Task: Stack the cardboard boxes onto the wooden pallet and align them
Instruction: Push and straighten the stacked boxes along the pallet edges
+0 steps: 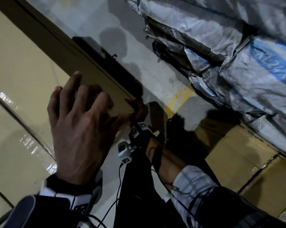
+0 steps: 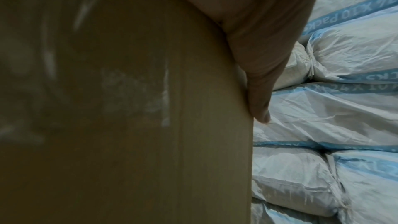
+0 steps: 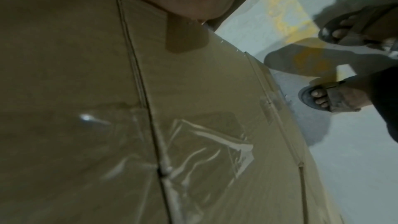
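Our left hand point(image 1: 76, 129) lies spread on the top of the cardboard box point(image 1: 20, 76), fingertips at its edge; our right hand point(image 1: 138, 110) grips its near corner lower down; we cannot see the pallet. That one-corner hold could let the box slip or skew. Beyond lie grey floor point(image 1: 155, 76), more boxes point(image 1: 237, 153) and stacked sacks point(image 1: 237, 46).

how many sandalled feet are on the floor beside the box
2, both in the right wrist view on the grey floor right of the cardboard box: one foot near the box's edge, the other foot above it by the yellow marking.
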A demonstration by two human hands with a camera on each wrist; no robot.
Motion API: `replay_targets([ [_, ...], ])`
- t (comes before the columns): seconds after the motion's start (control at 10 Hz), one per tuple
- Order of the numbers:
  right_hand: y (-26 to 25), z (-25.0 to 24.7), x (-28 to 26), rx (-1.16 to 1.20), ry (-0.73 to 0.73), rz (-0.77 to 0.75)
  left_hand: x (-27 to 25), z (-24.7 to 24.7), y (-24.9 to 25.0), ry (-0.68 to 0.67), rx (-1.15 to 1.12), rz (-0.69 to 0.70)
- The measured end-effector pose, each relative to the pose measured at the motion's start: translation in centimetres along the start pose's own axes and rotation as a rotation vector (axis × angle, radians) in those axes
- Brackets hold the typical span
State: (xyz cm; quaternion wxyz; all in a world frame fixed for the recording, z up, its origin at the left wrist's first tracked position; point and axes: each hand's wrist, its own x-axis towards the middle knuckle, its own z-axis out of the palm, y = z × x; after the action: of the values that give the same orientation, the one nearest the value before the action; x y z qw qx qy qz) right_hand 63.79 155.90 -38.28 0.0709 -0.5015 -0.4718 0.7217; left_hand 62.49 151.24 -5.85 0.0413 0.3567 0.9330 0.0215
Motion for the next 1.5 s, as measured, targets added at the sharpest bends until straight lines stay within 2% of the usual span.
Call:
replay_targets([
  [0.1,-2.4,-0.4,-0.9,-0.221,0.096,-0.142,0.3,0.1,-0.4,0.02,0.03,0.029],
  [0.2,-2.9,-1.0,-1.5,-0.27,0.103,-0.284,0.3,0.4,-0.5,0.036,0.009,0.02],
  [0.3,-3.4,-2.4,-1.0,-0.489,0.065,-0.316,0.2,0.5,-0.6,0.056,0.01,0.045],
  [0.4,-9.1,-4.1,-3.9,-0.495,-0.202,-0.167,0.0,0.8,-0.5,0.049,-0.003,0.052],
  [0.5,-14.4,-5.8,-6.9,-0.696,-0.418,-0.081,-0.1,0.0,-0.5,-0.014,-0.044,0.035],
  [0.6,-18.2,-7.1,-9.3,-0.956,-0.55,-0.016,0.4,-0.7,-0.1,-0.043,-0.108,0.016],
  [0.7,-19.1,-8.2,-10.5,-0.836,-0.569,0.112,0.3,-1.4,-0.4,-0.003,-0.311,0.006],
  [0.8,-20.8,-7.8,-11.2,-0.584,-0.493,0.175,0.3,-1.4,-0.9,0.005,-0.463,-0.014],
  [0.9,-24.3,-7.0,-12.1,-0.464,-0.55,0.131,0.5,-1.7,-1.6,0.0,-0.576,-0.018],
  [1.0,-26.7,-6.8,-13.3,-0.474,-0.62,0.068,0.0,-2.6,-2.2,0.042,-0.674,-0.023],
  [1.1,-29.0,-6.4,-15.1,-0.731,-0.711,-0.16,-2.3,-3.8,-3.6,0.068,-0.597,-0.156],
  [1.2,-29.5,-6.2,-17.4,-1.009,-0.719,-0.467,-7.2,-4.2,-5.5,0.097,-0.387,-0.302],
  [1.3,-28.6,-5.8,-19.1,-1.219,-0.607,-0.718,-12.2,-3.1,-7.2,0.032,-0.283,-0.421],
  [1.4,-27.6,-4.0,-23.1,-1.341,-0.537,-0.993,-18.5,-1.5,-9.8,-0.014,-0.204,-0.5],
  [1.5,-25.6,-2.1,-26.9,-1.398,-0.611,-1.085,-23.9,0.0,-12.1,0.016,-0.13,-0.492],
])
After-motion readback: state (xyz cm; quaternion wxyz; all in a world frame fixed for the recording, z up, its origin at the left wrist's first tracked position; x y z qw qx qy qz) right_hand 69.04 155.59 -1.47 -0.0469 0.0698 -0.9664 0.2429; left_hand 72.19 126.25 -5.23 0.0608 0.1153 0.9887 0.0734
